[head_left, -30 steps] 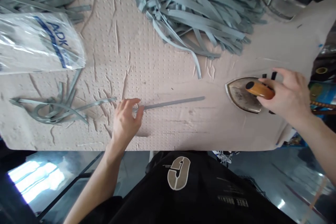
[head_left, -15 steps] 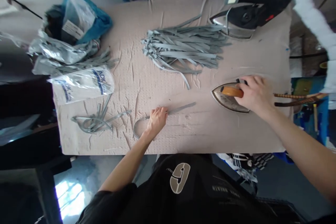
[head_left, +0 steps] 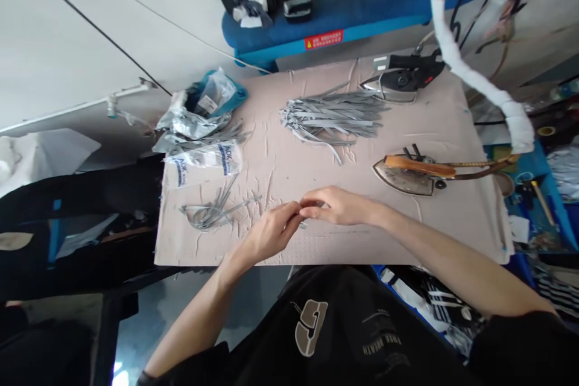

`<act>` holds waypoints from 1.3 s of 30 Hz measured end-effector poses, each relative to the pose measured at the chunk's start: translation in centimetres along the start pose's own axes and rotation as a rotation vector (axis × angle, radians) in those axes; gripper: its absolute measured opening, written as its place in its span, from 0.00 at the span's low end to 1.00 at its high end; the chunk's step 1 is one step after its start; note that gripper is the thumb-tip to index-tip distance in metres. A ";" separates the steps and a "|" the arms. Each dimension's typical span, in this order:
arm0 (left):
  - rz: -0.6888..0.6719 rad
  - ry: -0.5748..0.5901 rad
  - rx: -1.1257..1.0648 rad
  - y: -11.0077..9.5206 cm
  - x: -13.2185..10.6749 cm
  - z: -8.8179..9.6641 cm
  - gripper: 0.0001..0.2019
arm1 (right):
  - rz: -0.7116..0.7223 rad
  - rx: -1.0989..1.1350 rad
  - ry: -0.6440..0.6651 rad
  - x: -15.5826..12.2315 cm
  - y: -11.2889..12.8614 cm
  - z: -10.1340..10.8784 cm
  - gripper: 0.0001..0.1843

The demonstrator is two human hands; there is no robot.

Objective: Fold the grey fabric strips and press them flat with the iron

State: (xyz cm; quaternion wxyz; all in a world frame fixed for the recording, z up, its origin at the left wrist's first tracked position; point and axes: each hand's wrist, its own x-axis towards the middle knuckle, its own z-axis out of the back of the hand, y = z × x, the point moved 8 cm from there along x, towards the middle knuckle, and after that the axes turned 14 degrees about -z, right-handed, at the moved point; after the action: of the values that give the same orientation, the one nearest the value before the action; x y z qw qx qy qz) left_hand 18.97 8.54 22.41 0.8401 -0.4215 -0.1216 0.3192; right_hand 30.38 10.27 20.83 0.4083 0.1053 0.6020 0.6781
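Observation:
My left hand (head_left: 274, 232) and my right hand (head_left: 337, 206) meet over the front middle of the padded table. Their fingertips are pinched together on a narrow grey fabric strip (head_left: 304, 225), which is mostly hidden by the fingers. To the right, an iron with an orange-brown handle (head_left: 418, 166) rests on the cover, let go. A thick bundle of grey strips (head_left: 335, 116) lies beyond my hands. Some loose, tangled strips (head_left: 208, 214) lie to the left of my left hand.
A second, black iron (head_left: 398, 81) stands at the back right. Plastic bags (head_left: 199, 160) and a blue bag (head_left: 235, 99) sit at the left. The right iron's cord runs past the table edge toward a white wrapped hose (head_left: 479, 81). A blue board (head_left: 371, 18) lies behind the table (head_left: 452, 226).
My right hand has let go of the orange-handled iron and moved left to join my left hand at the strip. The camera view has tilted up, showing more behind the table.

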 end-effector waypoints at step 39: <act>-0.363 -0.602 -0.554 -0.6 -23.5 13.4 0.12 | 0.136 -0.288 -0.607 -8.8 23.6 -6.5 0.14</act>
State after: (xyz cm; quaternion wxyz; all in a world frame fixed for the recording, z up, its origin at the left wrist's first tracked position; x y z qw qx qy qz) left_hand -5.14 1.67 32.63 0.6652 -0.4908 -0.5133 0.2305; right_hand 21.85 0.89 43.52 0.5334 0.2833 0.3428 0.7195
